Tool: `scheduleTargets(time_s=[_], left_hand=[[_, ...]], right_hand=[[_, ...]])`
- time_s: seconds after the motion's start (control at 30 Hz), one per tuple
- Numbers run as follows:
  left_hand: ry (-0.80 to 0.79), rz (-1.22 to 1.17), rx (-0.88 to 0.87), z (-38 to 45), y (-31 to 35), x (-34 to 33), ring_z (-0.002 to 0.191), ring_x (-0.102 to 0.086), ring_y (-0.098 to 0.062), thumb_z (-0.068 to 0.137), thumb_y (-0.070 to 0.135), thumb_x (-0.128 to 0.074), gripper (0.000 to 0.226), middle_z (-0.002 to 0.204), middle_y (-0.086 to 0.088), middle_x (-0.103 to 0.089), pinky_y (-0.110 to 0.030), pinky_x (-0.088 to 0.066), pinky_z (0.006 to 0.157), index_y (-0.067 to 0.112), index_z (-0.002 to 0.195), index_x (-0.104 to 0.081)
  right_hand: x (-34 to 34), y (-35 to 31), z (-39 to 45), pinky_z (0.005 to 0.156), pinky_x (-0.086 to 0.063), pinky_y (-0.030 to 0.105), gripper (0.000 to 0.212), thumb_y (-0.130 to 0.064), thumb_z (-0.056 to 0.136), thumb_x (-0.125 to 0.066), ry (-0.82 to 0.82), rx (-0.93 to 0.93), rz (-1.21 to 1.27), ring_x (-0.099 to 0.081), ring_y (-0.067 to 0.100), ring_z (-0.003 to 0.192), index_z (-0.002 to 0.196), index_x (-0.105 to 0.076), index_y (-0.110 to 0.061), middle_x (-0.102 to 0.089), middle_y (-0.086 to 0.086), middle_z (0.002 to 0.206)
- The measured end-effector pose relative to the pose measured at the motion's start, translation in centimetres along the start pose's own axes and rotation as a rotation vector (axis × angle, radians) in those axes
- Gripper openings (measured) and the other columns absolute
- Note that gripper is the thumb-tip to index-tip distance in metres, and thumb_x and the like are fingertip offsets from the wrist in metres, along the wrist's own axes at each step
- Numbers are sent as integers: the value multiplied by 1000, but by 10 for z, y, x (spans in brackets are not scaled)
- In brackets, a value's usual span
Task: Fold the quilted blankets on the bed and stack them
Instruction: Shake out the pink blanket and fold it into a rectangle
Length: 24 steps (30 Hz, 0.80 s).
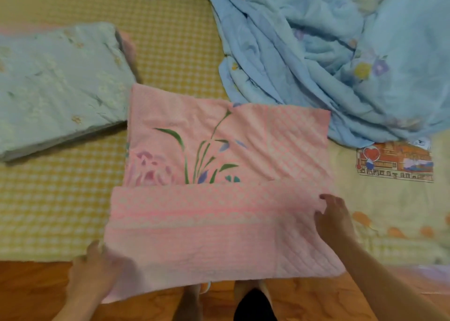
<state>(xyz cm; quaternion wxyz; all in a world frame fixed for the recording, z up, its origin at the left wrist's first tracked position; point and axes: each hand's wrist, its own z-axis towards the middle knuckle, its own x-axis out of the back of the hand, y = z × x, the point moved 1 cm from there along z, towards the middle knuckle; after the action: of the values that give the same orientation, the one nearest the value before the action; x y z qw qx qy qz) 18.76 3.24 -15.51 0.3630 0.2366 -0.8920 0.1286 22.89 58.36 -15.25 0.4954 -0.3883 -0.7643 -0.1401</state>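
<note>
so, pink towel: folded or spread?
Partly folded: pink towel has its near band doubled over the flower print; left hand grips a corner, right hand touches it.

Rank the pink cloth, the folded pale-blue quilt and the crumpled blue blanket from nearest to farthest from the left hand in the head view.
1. The pink cloth: front centre, gripped at its near-left corner by the left hand.
2. The folded pale-blue quilt: on the left, farther back.
3. The crumpled blue blanket: far back on the right.

Pink towel (219, 213) of matt, nubbly woven cloth, blue sheet (316, 60) of thin, soft crumpled cloth, folded quilt (56, 84) of stitched matt cloth, bed (175, 40) covered in checked cloth, glossy wooden floor (31, 294)
</note>
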Motion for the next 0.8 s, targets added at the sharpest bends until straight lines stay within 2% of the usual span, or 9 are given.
scheduleTargets(time_s=[0.07, 0.13, 0.23, 0.33, 0.4, 0.53, 0.63, 0.7, 0.8], left_hand=[[184, 25, -105, 10, 46, 12, 114, -54, -52, 87, 33, -66, 60, 127, -29, -54, -56, -46, 96, 14, 142, -49], [190, 121, -342, 22, 102, 7, 112, -56, -50, 81, 38, -60, 66, 125, -24, -60, -56, -49, 93, 11, 141, -53], [124, 118, -643, 34, 191, -4, 117, -58, -43, 81, 42, -50, 63, 125, -18, -65, -52, -48, 98, 10, 134, -61], [-58, 95, -593, 32, 256, -17, 126, -54, -34, 83, 43, -60, 61, 137, -11, -58, -42, -44, 107, 21, 140, -56], [-157, 145, -522, 37, 276, -26, 128, -50, -31, 76, 52, -57, 75, 142, -5, -51, -39, -42, 109, 28, 146, -48], [-69, 169, -496, 50, 285, -33, 123, -56, -33, 98, 44, -53, 46, 144, -6, -46, -39, -44, 106, 32, 142, -51], [-45, 174, -575, 50, 280, -27, 114, -62, -29, 94, 30, -62, 50, 143, -6, -45, -35, -48, 98, 31, 143, -51], [-49, 160, -593, 54, 273, -21, 117, -59, -30, 92, 24, -62, 58, 149, -7, -36, -33, -45, 100, 29, 147, -44], [-18, 280, -577, 73, 259, -18, 135, -42, -35, 89, 55, -42, 75, 156, -9, -24, -40, -35, 111, 30, 157, -27]], right_hand=[[-2, -29, 39, 106, -41, 44, 48, -8, 86, -64, -20, 295, -93, -49, 34, 127, 134, -57, -12, -55, 11, 139], [2, -46, 81, 113, -34, 43, 50, -23, 90, -63, -92, 449, -236, -45, 31, 133, 139, -54, -16, -54, 8, 143], [9, -36, 125, 113, -32, 44, 56, -35, 96, -56, -118, 314, -264, -38, 32, 136, 147, -41, -17, -40, 9, 152], [26, -19, 168, 110, -35, 50, 68, -34, 94, -59, -105, -62, 30, -39, 41, 134, 151, -31, -9, -36, 18, 150], [35, -21, 196, 109, -38, 49, 70, -36, 91, -65, -74, -94, 180, -45, 42, 131, 148, -35, -7, -44, 19, 145], [47, -60, 241, 101, -50, 45, 58, -32, 86, -71, -38, -122, 679, -62, 32, 114, 137, -51, -11, -64, 8, 124], [48, -81, 252, 102, -48, 41, 59, -29, 86, -73, -39, -61, 550, -60, 34, 118, 137, -54, -4, -63, 16, 129], [63, -88, 250, 94, -45, 41, 36, -24, 96, -62, 166, 77, 289, -59, 38, 114, 124, -61, -1, -64, 21, 121], [92, -85, 259, 85, -46, 46, 30, -25, 98, -54, 444, 75, 215, -59, 44, 105, 114, -65, -2, -63, 25, 112]])
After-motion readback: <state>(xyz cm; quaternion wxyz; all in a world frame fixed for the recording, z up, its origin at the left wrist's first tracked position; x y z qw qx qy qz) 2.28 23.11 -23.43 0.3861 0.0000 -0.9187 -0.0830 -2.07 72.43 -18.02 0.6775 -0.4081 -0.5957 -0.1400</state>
